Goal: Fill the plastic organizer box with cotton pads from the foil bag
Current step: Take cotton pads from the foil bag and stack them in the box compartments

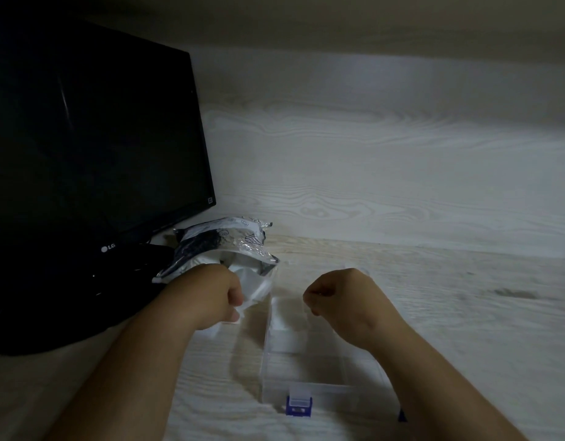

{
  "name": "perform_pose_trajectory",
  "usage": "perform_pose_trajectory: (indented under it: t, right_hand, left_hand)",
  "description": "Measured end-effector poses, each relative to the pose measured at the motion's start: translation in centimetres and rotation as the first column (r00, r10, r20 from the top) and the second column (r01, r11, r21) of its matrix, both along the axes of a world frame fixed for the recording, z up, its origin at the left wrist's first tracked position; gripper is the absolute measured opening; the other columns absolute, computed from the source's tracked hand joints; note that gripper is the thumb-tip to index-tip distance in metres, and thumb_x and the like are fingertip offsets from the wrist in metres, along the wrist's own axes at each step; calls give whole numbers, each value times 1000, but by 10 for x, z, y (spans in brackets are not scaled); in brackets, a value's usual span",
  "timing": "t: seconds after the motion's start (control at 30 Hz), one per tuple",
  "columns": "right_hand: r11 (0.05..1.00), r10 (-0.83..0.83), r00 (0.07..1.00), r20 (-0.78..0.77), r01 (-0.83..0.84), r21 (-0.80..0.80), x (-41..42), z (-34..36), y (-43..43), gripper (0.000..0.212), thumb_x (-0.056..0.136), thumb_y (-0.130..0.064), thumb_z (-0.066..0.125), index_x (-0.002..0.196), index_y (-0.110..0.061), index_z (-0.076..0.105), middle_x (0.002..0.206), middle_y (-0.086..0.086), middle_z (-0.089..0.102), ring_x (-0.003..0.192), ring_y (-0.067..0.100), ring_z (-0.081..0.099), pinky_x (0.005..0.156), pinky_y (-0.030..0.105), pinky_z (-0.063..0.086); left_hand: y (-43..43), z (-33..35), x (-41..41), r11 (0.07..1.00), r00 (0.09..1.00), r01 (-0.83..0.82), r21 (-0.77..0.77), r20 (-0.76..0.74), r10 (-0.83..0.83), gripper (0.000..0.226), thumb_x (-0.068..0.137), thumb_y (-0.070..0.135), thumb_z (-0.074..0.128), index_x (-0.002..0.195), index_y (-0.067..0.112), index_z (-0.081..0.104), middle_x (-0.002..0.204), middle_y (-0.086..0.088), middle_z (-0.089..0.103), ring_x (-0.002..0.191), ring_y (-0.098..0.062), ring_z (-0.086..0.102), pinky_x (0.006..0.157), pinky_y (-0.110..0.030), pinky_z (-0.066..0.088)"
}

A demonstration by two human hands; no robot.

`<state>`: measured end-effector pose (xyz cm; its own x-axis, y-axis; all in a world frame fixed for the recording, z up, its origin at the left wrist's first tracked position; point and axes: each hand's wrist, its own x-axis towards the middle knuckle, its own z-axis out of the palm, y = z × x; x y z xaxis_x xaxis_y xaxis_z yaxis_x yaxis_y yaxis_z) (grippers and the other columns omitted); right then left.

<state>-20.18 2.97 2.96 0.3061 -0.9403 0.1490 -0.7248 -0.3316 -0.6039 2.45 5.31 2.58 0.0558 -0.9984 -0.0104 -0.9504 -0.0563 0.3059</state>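
Left hand point(217, 297) in a curled grip on cotton pads point(261, 289); right hand point(337, 297) fisted, knuckles up; both forearms extended forward.

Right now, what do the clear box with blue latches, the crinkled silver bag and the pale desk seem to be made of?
The clear box with blue latches looks like rigid transparent plastic: the desk shows through it. The crinkled silver bag seems glossy foil film, sharply creased. The pale desk shows wood grain, possibly matt laminate.
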Motion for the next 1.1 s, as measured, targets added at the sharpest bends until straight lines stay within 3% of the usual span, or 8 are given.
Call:
perform_pose_trajectory:
  t: [0.17, 0.3, 0.4, 0.6, 0.93, 1.0, 1.1]
  right_hand:
    - [1000, 11, 1000, 0, -11, 4, 0, -1, -1, 18, 88, -26, 58, 81, -23, 74, 79, -8, 71, 59, 2, 56, 58, 19, 45]
    - [1000, 8, 1000, 7, -9, 5, 0, -1, 0, 17, 88, -26, 59, 81, -24, 74, 78, -9, 71, 56, 1, 55, 58, 19, 46]
    - [1000, 9, 1000, -5, -9, 1, 0, -1, 0, 18, 88, -27, 58, 80, -24, 74, 79, -9, 70, 59, 2, 56, 61, 21, 48]
    - [1000, 17, 1000, -15, -17, 7, 0, 0, 0, 18, 88, -28, 59, 73, -29, 70, 79, -10, 70, 60, 1, 55, 60, 20, 46]
    - [1000, 31, 999, -13, -31, 0, 0, 0, 1, 17, 89, -27, 59, 77, -29, 71, 81, -9, 70, 59, 1, 53, 58, 16, 41]
    - [1000, 28, 1000, -11, -28, -1, 0, 0, 1, 16, 88, -27, 59, 78, -28, 72, 82, -9, 71, 65, 2, 57, 61, 18, 44]
    - [1000, 25, 1000, -4, -25, -1, 0, 0, 1, 18, 87, -27, 60, 73, -31, 69, 81, -9, 71, 67, 3, 59, 62, 18, 45]
  left_hand:
    - [-2, 1, -2, 1000, 1000, 1, -28, 27, 0, 16, 90, 22, 66, 103, 29, 71, 105, 8, 67, 82, -6, 57, 65, -13, 42]
    - [1, 0, -4, 1000, 997, 18, -16, 72, -17, 26, 81, 29, 75, 107, 31, 68, 108, 13, 63, 98, -5, 60, 86, -21, 48]
    - [1, -3, -3, 999, 997, 26, 23, 74, -28, 42, 72, 27, 83, 110, 30, 66, 111, 13, 62, 101, -6, 60, 90, -27, 50]
    - [-1, -4, 0, 999, 999, 35, -21, 41, -35, 30, 77, 21, 79, 102, 31, 67, 99, 16, 57, 100, -5, 59, 88, -22, 48]
    - [-3, -4, 2, 1000, 1000, 25, -12, 12, -25, 24, 81, 17, 75, 96, 33, 66, 100, 14, 62, 96, -6, 61, 87, -24, 50]
    - [-3, -4, 2, 999, 1000, 29, -13, 5, -29, 21, 85, 16, 71, 93, 35, 64, 101, 13, 63, 94, -6, 61, 82, -21, 50]
    - [-3, -3, 2, 999, 999, 27, -46, 26, -25, 25, 92, 13, 59, 103, 33, 67, 99, 12, 59, 88, -6, 54, 69, -14, 39]
